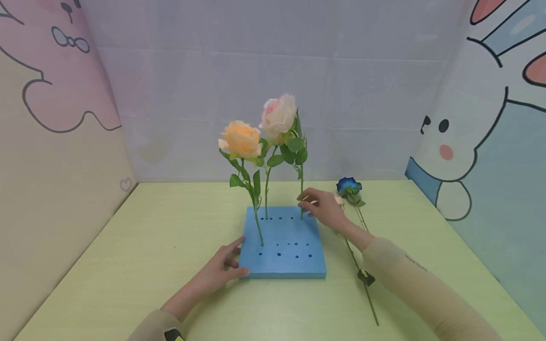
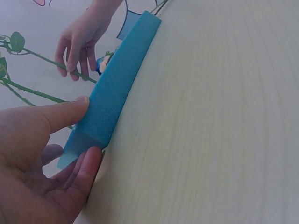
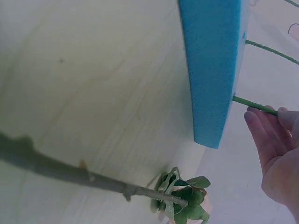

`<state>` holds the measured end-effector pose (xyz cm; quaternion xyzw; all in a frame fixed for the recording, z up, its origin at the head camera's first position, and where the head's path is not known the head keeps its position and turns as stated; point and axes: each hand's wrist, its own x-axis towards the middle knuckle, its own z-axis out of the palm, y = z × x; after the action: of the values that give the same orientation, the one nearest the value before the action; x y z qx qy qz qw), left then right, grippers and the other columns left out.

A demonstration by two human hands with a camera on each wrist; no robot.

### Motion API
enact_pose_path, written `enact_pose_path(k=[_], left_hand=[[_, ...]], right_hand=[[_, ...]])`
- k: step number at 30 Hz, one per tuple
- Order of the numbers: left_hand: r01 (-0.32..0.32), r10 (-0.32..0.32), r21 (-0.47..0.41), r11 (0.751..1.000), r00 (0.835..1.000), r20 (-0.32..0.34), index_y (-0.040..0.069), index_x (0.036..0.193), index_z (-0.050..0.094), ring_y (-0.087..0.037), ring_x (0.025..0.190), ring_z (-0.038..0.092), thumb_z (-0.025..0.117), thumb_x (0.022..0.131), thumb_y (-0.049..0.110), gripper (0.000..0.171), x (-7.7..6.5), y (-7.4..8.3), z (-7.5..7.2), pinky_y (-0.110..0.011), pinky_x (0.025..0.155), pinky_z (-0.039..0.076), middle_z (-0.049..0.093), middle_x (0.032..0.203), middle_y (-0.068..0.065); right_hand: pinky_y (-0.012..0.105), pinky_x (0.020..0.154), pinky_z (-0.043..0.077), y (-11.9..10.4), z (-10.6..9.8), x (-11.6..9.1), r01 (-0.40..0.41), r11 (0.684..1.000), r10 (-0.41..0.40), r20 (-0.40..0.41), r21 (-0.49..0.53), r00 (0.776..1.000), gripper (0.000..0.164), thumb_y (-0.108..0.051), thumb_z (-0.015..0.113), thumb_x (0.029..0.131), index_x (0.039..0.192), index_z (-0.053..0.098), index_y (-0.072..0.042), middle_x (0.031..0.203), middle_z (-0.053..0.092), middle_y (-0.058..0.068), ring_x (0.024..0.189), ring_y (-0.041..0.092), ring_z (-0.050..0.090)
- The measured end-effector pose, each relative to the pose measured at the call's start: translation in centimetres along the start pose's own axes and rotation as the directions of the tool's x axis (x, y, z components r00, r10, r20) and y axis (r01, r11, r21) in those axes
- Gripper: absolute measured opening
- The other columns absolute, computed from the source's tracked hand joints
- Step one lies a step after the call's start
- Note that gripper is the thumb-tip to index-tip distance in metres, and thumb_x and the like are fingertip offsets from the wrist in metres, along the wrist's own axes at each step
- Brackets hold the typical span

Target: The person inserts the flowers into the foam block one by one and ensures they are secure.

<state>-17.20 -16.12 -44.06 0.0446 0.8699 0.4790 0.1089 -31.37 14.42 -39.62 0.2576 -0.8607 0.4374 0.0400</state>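
A blue foam block with rows of small holes lies flat on the table. My left hand grips its near left corner, the thumb at the front edge and fingers along the side. At the far right of the block, my right hand pinches a green leafy stem between thumb and fingers, low down where it meets the foam. Two other stems stand in the block, at the far left and mid left. A peach rose leans left on the nearer one. Higher up is a pale pink rose, overlapping the upright leaves.
On the table, right of the block, a blue rose lies with its stem toward me. Beside it a paler rose lies partly behind my right hand, a black piece on its stem. Printed fabric walls surround the table's back and sides.
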Motion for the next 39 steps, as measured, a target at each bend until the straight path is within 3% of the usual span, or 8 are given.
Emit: enact_pose_path(k=[11, 39], left_hand=[[0.007, -0.007, -0.004, 1.0, 1.0, -0.004, 0.021, 0.155, 0.033, -0.016, 0.099, 0.059, 0.08, 0.083, 0.025, 0.087, -0.07, 0.27, 0.03, -0.032, 0.081, 0.046, 0.05, 0.14, -0.014], [0.039, -0.039, 0.005, 0.999, 0.999, -0.011, 0.022, 0.155, 0.034, -0.017, 0.101, 0.06, 0.08, 0.082, 0.023, 0.086, -0.21, 0.59, 0.01, -0.036, 0.083, 0.049, 0.05, 0.14, -0.013]], right_hand=[[0.029, 0.064, 0.059, 0.21, 0.3, -0.39, -0.019, 1.0, 0.019, -0.042, -0.017, 0.999, 0.007, -0.014, 0.064, 0.096, 0.099, 0.064, -0.008, 0.095, 0.072, 0.013, 0.079, 0.026, 0.075], [0.028, 0.06, 0.058, 0.38, 0.57, -0.8, -0.037, 0.999, 0.039, -0.074, 0.026, 0.996, 0.011, -0.008, 0.064, 0.095, 0.09, 0.056, -0.003, 0.097, 0.072, 0.019, 0.079, 0.03, 0.075]])
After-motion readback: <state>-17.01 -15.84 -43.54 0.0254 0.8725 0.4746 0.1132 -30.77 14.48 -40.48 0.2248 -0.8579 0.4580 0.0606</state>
